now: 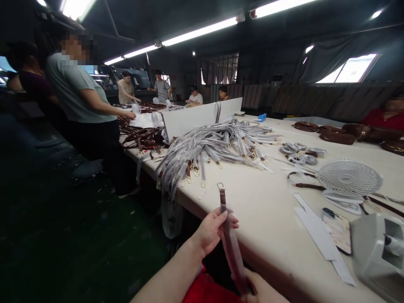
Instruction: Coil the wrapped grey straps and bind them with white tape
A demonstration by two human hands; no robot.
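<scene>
A brown leather strap (232,248) in a thin translucent sleeve runs between my two hands, over the table's front edge. Its upper end shows bare brown leather with a gold-coloured clasp (220,186). My left hand (212,227) pinches the strap just below that end, thumb on top. Lower down, at the bottom of the picture, my right hand (257,288) is closed around the strap's lower part; its fingers are partly cut off. Beyond my hands lies a large heap of sleeved straps (208,145) with gold clasps, some hanging over the table's edge.
A white divider board (202,114) stands behind the heap. To the right are a white fan (350,177), white paper strips (318,233), a phone (337,231), a grey tape dispenser (378,244) and brown bags (337,135). A co-worker (85,97) stands at left; several people are farther back.
</scene>
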